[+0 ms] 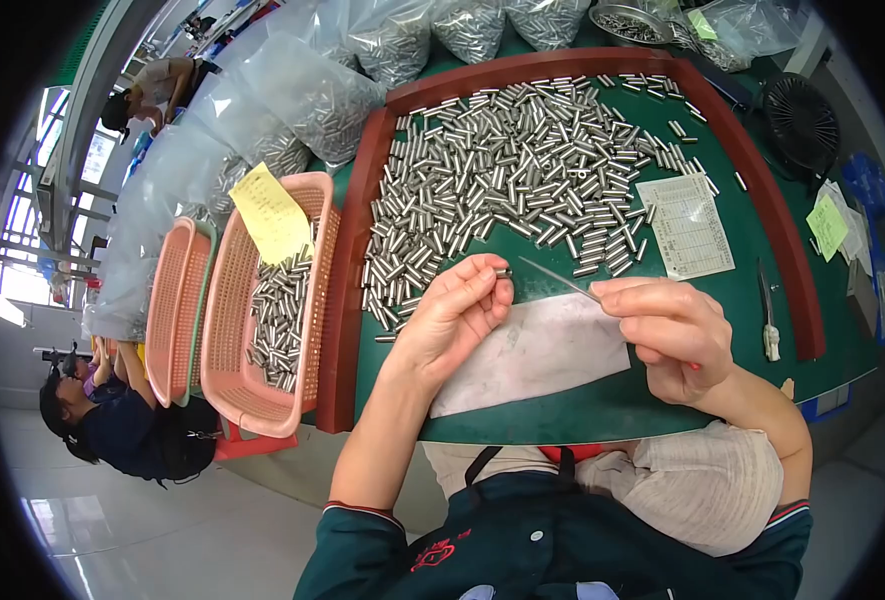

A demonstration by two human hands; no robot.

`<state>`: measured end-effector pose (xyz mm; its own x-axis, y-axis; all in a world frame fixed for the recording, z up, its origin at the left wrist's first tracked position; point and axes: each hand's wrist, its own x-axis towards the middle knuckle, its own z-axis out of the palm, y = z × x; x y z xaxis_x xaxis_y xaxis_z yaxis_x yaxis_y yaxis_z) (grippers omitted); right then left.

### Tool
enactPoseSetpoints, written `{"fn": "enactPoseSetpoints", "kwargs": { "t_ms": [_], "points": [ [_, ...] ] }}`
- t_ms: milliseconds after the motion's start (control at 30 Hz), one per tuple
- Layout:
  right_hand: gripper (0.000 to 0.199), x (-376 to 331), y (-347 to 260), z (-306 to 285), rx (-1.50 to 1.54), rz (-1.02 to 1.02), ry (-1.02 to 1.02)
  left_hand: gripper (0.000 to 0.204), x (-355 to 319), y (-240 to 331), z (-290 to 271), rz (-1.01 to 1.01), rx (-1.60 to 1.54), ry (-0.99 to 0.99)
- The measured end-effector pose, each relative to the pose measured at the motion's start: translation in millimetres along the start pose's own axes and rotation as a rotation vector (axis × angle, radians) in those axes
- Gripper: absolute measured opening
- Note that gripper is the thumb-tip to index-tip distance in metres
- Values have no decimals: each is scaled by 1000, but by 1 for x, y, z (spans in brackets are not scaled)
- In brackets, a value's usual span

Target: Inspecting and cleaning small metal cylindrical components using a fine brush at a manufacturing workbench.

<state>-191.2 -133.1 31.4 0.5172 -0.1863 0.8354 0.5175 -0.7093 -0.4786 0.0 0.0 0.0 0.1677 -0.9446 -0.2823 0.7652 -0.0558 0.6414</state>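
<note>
Pinching one short metal pin (503, 272) upright-ish or tilted (can't tell which), the L hand (462, 312) hangs over the near part of the green tabletop (562, 430); its grip is narrow, thumb & fingertips around the pin w/ one end poking out; the R hand (670, 325) holds a thin pointed metal tool (562, 280), grip also narrow, tip aimed left toward the pin; tip looks near but apart, tho depth is hard to judge.

Below both hands lies a pale, smudged cloth or sheet (532, 355); on the far side, a big pile of loose pins (492, 165) sits inside a red-brown frame (338, 350); a printed card (690, 245) lies at the pile's right; farther right, a slim tool w/ a whitish wrapped handle (771, 340); left of the frame, a pink basket (224, 375) holds more pins (277, 330).

Step in hand, prob.: working or checking a single pin w/ the tool, judging by how the tip faces it; next move likely calls for a steady L hold, pin end kept exposed, & a small, precise advance of the tip; main risk, I'd guess, is the smooth pin slipping or the tip catching a fingertip.
</note>
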Motion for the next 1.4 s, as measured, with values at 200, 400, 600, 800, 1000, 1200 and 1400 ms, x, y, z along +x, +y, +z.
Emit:
{"fn": "enactPoseSetpoints", "kwargs": {
  "t_ms": [200,400,600,800,1000,1200,1400],
  "points": [
    [15,2,-3,2,-74,-45,-139,16,-2,1,0,-4,1,9],
    [20,1,0,4,-53,-62,-83,16,-2,-1,-3,28,39,-5],
    [21,1,1,6,-42,-68,-81,17,-2,0,-2,49,67,30],
    [22,-1,3,8,-38,-70,-97,17,-2,-1,-2,53,102,20],
    [20,0,0,9,-160,-147,-184,15,-4,-4,8,145,286,118],
    [18,-4,4,14,-197,-297,-162,13,-4,-4,5,200,386,128],
    [19,-2,0,11,-166,-293,-155,7,-6,-11,19,429,711,314]
  ]
}}
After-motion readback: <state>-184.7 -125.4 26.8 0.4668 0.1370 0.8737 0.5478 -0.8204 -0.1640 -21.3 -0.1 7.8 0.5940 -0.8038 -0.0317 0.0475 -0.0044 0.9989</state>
